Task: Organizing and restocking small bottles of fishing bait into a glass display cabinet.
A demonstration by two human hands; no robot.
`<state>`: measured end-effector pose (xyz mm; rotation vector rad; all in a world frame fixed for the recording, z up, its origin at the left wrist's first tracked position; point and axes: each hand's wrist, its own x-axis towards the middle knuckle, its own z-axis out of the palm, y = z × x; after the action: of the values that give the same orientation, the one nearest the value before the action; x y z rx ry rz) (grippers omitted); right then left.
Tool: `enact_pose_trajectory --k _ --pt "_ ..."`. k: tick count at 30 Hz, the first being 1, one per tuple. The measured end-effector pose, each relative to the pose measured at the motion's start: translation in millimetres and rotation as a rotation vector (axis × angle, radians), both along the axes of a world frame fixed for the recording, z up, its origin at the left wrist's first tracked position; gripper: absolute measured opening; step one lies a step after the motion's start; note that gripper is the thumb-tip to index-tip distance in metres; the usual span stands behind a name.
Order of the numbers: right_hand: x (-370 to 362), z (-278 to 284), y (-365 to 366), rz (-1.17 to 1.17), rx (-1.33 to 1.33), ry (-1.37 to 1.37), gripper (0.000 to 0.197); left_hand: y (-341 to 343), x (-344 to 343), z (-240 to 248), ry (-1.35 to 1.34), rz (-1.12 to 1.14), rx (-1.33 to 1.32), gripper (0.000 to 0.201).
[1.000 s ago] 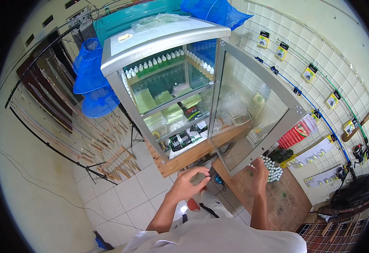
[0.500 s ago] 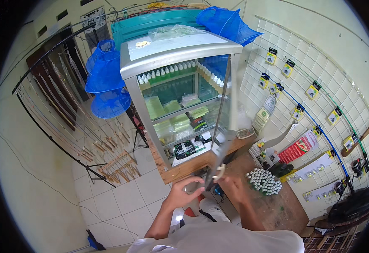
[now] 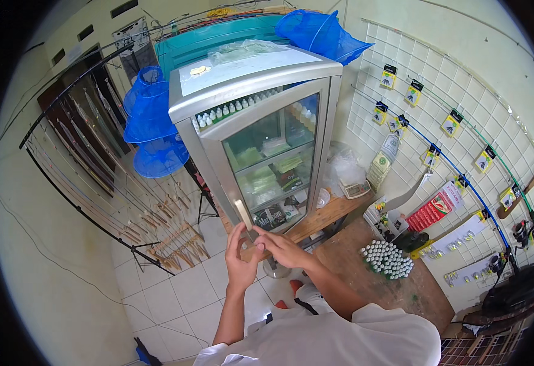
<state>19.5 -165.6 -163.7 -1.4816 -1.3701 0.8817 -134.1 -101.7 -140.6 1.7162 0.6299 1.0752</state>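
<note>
Running upright along the left edge of the glass door, the pale handle is placed just far of the loosely curled left hand and straighter-fingered right hand, both similarly near; anything held can't be told.

Two hands, one glass cabinet, one door handle, one scale
</note>
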Motion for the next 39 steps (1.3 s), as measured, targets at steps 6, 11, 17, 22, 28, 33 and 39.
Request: enact_pose_trajectory --k 6,11,17,22,28,33,39 --pt "3.4 -6.0 -25.2 0.010 -0.113 0.008 0.061 -0.4 -2.3 -17.2 -0.059 0.011 -0.046 0.065" --pt "16.4 -33.5 -96.8 0.020 -0.348 -0.067 0.062 -24.1 -7.6 -45.9 0.003 -0.078 -0.099 0.059" --pt "33.8 -116.4 -192.8 -0.103 -0.545 -0.180 0.067 -55.2 8.3 -54.0 0.382 -0.664 -0.137 0.046" --pt "41.3 -95.9 -238.9 -0.246 -0.614 -0.042 0.069 -82.6 37.4 -55.6 0.478 -0.834 -0.152 0.042" --pt "61.2 -86.6 -289.1 -0.507 -0.603 0.112 0.064 -117.2 90.7 -61.4 0.502 -0.999 -0.132 0.040" --pt "79.0 -80.3 -339.2 -0.649 -0.586 0.236 0.059 -152.8 138.9 -74.8 0.540 -1.088 -0.093 0.038" --pt "108.7 -100.8 -380.6 -0.743 -0.581 0.153 0.055 -192.7 188.8 -95.3 0.588 -1.136 -0.115 0.030"
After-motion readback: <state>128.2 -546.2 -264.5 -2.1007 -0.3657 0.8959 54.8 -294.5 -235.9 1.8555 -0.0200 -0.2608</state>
